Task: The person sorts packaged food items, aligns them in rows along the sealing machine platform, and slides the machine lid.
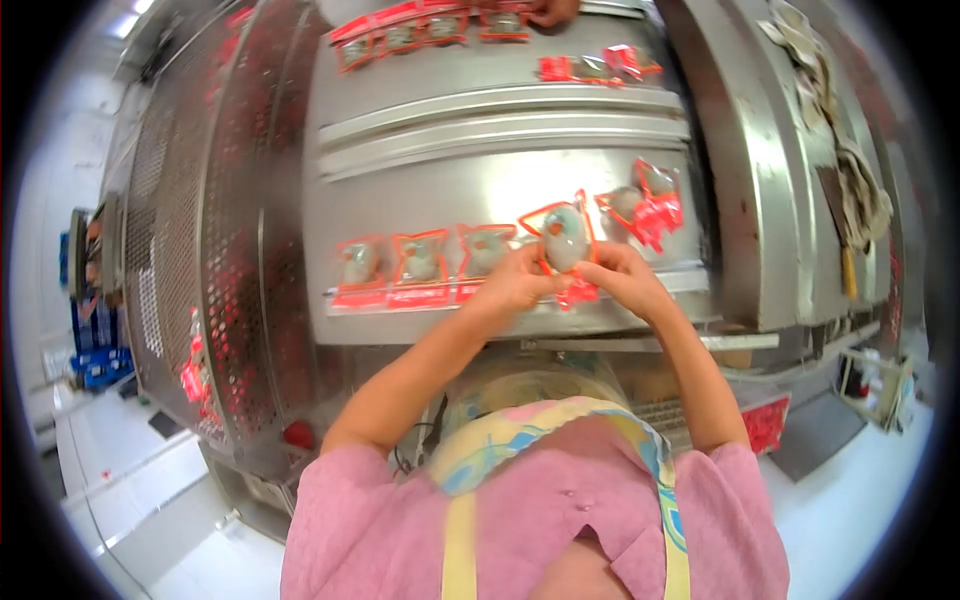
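Note:
My left hand [522, 281] and my right hand [627, 280] pinch the lower part of a clear, red-edged pouch [566, 237] from either side. Inside it is a pale grey-green, egg-shaped item, and the pouch is raised toward me over the metal worktop [420, 195]. Left of my hands lies a row of similar pouches: one nearest [487, 250], a middle one [420, 260] and a far-left one [360, 265], their red ends toward me. Beyond my right hand sits a loose cluster of pouches [650, 208].
Across a raised metal divider [500, 115], another person's hand [553, 12] is by a row of pouches [425, 32]. More pouches [600, 66] lie at the far right. A perforated metal panel [180, 200] flanks the left; cloth gloves [860, 195] hang on the right.

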A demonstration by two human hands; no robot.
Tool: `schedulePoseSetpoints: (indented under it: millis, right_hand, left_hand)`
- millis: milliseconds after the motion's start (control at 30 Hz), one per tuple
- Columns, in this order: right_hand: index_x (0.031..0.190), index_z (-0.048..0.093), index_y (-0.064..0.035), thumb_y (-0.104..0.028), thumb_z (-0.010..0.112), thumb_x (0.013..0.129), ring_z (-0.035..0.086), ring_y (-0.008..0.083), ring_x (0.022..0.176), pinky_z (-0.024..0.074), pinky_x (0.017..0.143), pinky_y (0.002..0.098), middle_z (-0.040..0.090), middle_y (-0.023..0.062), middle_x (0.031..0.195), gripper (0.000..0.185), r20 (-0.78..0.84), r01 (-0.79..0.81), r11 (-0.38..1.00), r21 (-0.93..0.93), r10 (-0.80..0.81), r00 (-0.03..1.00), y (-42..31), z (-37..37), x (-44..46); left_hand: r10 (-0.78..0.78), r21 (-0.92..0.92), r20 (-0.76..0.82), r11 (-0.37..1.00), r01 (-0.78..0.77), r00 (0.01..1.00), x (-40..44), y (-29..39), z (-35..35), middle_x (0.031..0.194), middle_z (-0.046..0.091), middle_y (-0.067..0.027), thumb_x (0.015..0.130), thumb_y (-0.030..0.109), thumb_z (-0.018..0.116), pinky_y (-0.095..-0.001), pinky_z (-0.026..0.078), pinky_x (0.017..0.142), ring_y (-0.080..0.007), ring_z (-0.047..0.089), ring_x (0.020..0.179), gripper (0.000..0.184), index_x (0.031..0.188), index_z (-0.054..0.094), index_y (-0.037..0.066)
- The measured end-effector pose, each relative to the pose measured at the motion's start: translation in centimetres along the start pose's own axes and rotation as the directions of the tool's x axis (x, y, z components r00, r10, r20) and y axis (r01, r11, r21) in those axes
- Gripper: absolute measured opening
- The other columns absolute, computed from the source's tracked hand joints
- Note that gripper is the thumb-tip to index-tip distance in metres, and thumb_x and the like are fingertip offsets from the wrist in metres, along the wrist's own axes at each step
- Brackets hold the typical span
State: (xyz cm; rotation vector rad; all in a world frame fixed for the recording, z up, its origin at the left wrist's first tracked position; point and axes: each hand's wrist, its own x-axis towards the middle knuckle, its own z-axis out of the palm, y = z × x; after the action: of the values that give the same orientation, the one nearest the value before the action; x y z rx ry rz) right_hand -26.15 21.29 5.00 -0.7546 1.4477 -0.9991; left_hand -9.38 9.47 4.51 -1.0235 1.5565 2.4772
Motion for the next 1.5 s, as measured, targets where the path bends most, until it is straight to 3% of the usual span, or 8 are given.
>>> schedulePoseSetpoints:
  millis: [33, 400, 500, 600, 700, 900, 1133, 1500]
  right_hand:
    - [0.099, 0.065, 0.0005, -0.018, 0.061, 0.088, 0.055, 0.0051, 0.079, 0.0441, 0.071, 0.0225, 0.064, -0.0004, 0.087, 0.021, 0.025, 0.024, 0.998, -0.064, -0.022, 0.999, 0.0, -0.1, 0.3]
    - [0.089, 0.065, -0.0021, -0.017, 0.06, 0.088, 0.054, 0.0051, 0.078, 0.043, 0.072, 0.0231, 0.064, -0.0009, 0.084, 0.016, 0.113, -0.019, 0.931, 0.365, -0.024, 0.993, 1.1, 0.2, 0.5]
    - [0.09, 0.065, -0.0014, -0.016, 0.062, 0.087, 0.054, 0.0054, 0.077, 0.0435, 0.071, 0.0237, 0.063, -0.0005, 0.083, 0.016, 0.107, -0.025, 0.939, 0.344, -0.013, 0.994, 1.7, 0.9, 1.2]
    - [0.093, 0.065, -0.0005, -0.016, 0.062, 0.085, 0.055, 0.0061, 0.078, 0.0439, 0.071, 0.0236, 0.063, -0.0003, 0.083, 0.017, 0.04, -0.07, 0.99, 0.127, 0.065, 0.997, 0.2, 2.4, 1.5]
    - [0.095, 0.064, 0.0, -0.015, 0.062, 0.084, 0.056, 0.0074, 0.08, 0.0445, 0.071, 0.0238, 0.064, 0.0011, 0.085, 0.019, 0.024, -0.066, 0.968, 0.242, 0.062, 0.998, 0.4, 3.4, 1.4]
    - [0.089, 0.061, -0.0034, -0.015, 0.062, 0.089, 0.059, 0.0084, 0.071, 0.0482, 0.065, 0.0241, 0.064, 0.0028, 0.085, 0.011, 0.024, -0.079, 0.916, 0.394, 0.076, 0.997, -0.3, 6.0, 1.8]
    - [0.111, 0.06, 0.0044, -0.02, 0.061, 0.089, 0.059, 0.0117, 0.09, 0.0475, 0.079, 0.0279, 0.064, 0.0075, 0.1, 0.032, 0.187, -0.211, 0.906, 0.366, 0.151, 0.971, -2.6, 12.5, 4.8]
    - [0.1, 0.065, -0.0004, -0.023, 0.062, 0.09, 0.062, 0.0125, 0.085, 0.0483, 0.077, 0.0283, 0.067, 0.007, 0.096, 0.025, 0.286, -0.348, 0.853, 0.388, 0.248, 0.926, -3.0, 21.5, 8.9]
  left_hand:
    - [-0.012, -0.038, 0.005, 0.999, 0.012, 1.0, -0.4, 0.0, 0.0, 0.066, 0.05, 0.0077, 0.081, 0.017, 0.071, -0.0206, 0.021, 0.042, 0.0001, 0.031, 0.047, 0.031, 0.107, 0.058, 0.005]
    - [-0.108, -0.178, -0.042, 0.979, 0.099, 0.993, -2.4, 1.4, 1.4, 0.069, 0.053, 0.0065, 0.081, 0.016, 0.07, -0.0198, 0.02, 0.044, 0.0005, 0.033, 0.05, 0.032, 0.108, 0.057, 0.005]
    - [0.0, -0.085, -0.096, 0.996, -0.008, 0.995, -3.0, 0.8, 1.2, 0.076, 0.058, 0.0033, 0.081, 0.014, 0.07, -0.019, 0.032, 0.048, -0.0006, 0.044, 0.058, 0.035, 0.111, 0.056, 0.003]
    - [0.233, -0.081, -0.2, 0.964, -0.253, 0.952, -2.8, -0.9, 1.4, 0.088, 0.063, -0.0006, 0.08, 0.013, 0.07, -0.0215, 0.044, 0.062, -0.0037, 0.055, 0.073, 0.037, 0.112, 0.056, 0.001]
    - [0.214, -0.069, -0.146, 0.972, -0.225, 0.966, -3.9, -0.6, 0.3, 0.096, 0.064, -0.0026, 0.08, 0.013, 0.071, -0.025, 0.047, 0.075, -0.0064, 0.058, 0.084, 0.038, 0.113, 0.056, 0.001]
    - [0.211, -0.214, -0.114, 0.949, -0.231, 0.971, -5.8, -1.2, -1.7, 0.093, 0.064, -0.0017, 0.082, 0.016, 0.07, -0.0234, 0.045, 0.07, -0.0052, 0.057, 0.08, 0.036, 0.112, 0.058, 0.003]
    - [0.096, -0.231, -0.34, 0.956, -0.182, 0.935, -11.0, -0.9, -6.0, 0.075, 0.058, 0.0058, 0.084, 0.02, 0.068, -0.0173, 0.027, 0.048, 0.0008, 0.041, 0.057, 0.026, 0.106, 0.061, 0.008]
    - [-0.129, -0.604, -0.44, 0.774, -0.187, 0.889, -15.5, -4.5, -11.7, 0.065, 0.046, 0.0107, 0.091, 0.023, 0.062, -0.015, 0.027, 0.044, 0.0018, 0.036, 0.051, 0.01, 0.088, 0.058, 0.014]
